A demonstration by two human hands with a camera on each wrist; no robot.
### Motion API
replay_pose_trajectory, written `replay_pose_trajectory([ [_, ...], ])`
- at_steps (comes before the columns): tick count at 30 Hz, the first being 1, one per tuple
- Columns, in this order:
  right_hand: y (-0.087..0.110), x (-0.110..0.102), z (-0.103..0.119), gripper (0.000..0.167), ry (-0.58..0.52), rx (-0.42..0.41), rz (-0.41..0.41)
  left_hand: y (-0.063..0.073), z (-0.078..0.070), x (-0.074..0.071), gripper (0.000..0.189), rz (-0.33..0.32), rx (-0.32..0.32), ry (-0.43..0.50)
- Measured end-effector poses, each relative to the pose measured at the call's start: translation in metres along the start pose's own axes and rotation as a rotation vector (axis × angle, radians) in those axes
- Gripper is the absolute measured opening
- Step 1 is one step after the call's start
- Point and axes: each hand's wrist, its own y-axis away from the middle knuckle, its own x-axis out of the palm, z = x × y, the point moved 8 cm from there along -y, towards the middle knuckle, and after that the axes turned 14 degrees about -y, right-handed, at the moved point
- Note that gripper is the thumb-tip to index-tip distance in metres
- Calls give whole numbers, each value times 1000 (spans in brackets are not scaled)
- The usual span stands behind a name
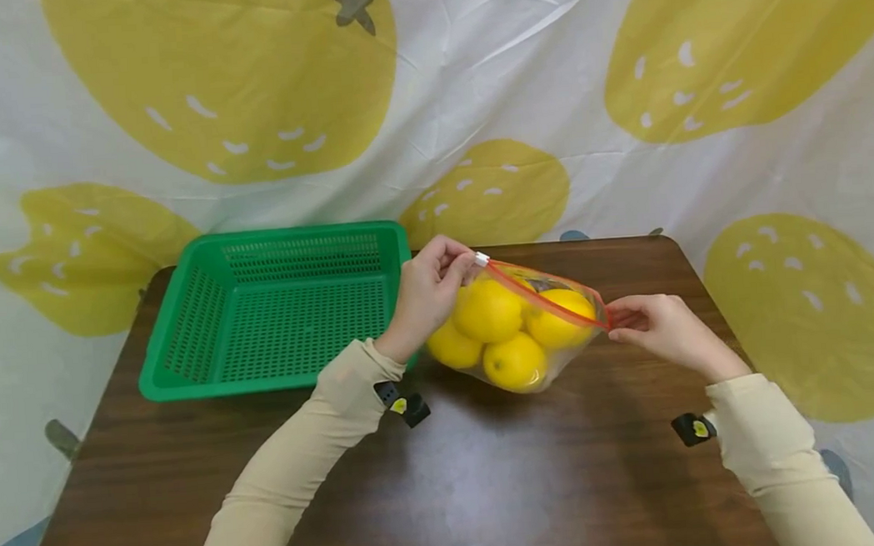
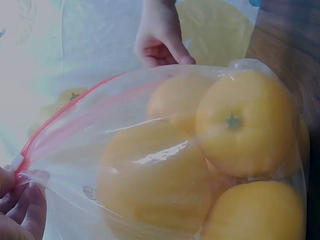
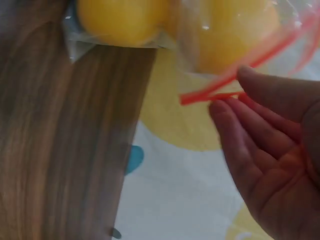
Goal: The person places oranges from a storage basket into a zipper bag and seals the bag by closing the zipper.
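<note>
A clear zip bag with a red closure hangs tilted between both hands, low over the table. Inside it are several round yellow fruits; one shows a green star-shaped stem mark in the left wrist view. My left hand pinches the bag's upper corner beside the white slider. At the closure's other end, my right hand grips the red strip between thumb and fingers. Between the two hands the red strips stand apart, leaving a gap at the bag's mouth.
Left of the bag, a green plastic basket with slotted walls sits on the brown wooden table; no contents show in it. A white cloth printed with yellow fruit hangs behind and beside the table.
</note>
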Motion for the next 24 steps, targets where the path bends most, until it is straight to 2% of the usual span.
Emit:
replay_pose_trajectory([
  [4,-4,5,1,19,90,-104,-100,0,2,0,12,-1,-20,22],
  [9,-5,10,15,10,233,-294,-170,0,5,-3,13,-14,-58,47],
  [12,-7,1,30,12,293,-399,-231,1,9,-8,14,-19,-97,67],
  [15,-11,-12,50,13,345,-480,-247,2,14,-13,15,-16,-138,52],
  [18,-16,-26,66,13,373,-515,-225,4,19,-22,15,-37,-178,46],
  [21,-21,-43,74,14,373,-511,-214,6,25,-33,13,-75,-214,58],
  [24,-25,-51,70,16,371,-493,-204,7,31,-34,14,-53,-227,54],
])
